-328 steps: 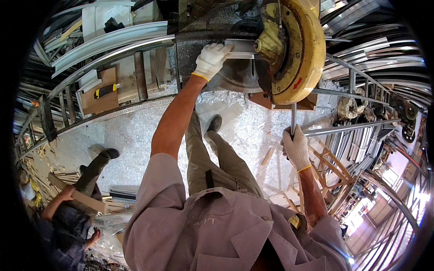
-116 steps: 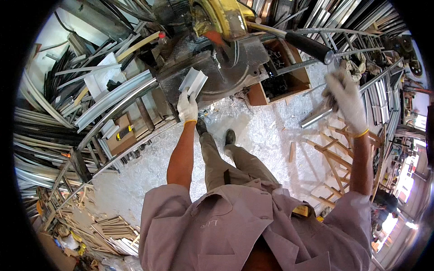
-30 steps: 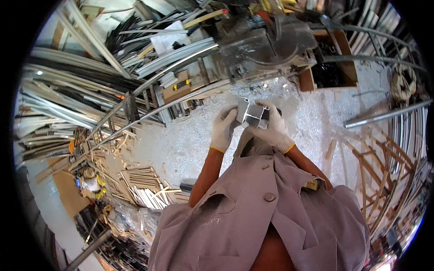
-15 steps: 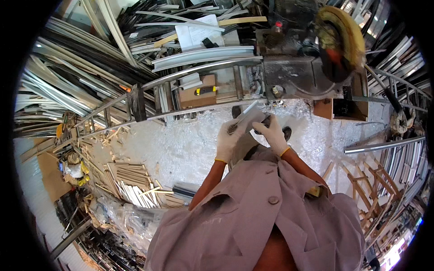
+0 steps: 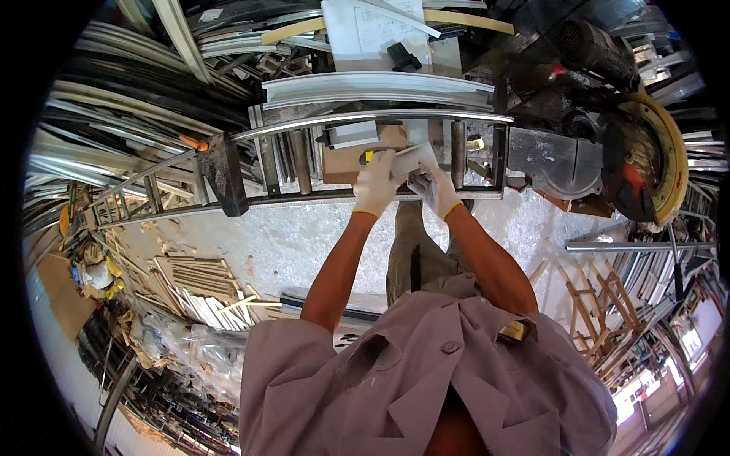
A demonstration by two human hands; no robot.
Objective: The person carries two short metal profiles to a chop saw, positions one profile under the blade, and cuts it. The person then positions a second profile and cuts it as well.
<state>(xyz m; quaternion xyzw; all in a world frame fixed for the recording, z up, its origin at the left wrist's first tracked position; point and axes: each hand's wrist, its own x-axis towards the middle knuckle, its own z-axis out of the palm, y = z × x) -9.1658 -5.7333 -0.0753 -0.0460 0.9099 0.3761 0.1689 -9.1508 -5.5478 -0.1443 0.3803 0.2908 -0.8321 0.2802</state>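
Note:
A short pale profile piece (image 5: 413, 158) is held between both my gloved hands, over the near edge of the roller stand. My left hand (image 5: 375, 185) has its fingers closed on the piece's left end. My right hand (image 5: 435, 188) grips the right end from below. Under them, a brown cardboard sheet (image 5: 342, 164) lies on the stand, with another short white profile piece (image 5: 354, 134) at its far side. Something yellow (image 5: 369, 156) shows beside my left fingers, mostly covered by the glove.
A roller stand (image 5: 304, 195) with metal rails runs across in front of me. Long white profiles (image 5: 372, 90) lie behind it, below a sheet of paper (image 5: 372, 38). At the right stands a circular cut-off saw (image 5: 660, 156) with a yellow guard. Wooden strips (image 5: 196, 277) lie on the floor, left.
Both hands have moved forward with the profile piece, from above the floor to over the roller stand and cardboard. The view has shifted; the saw appears farther right.

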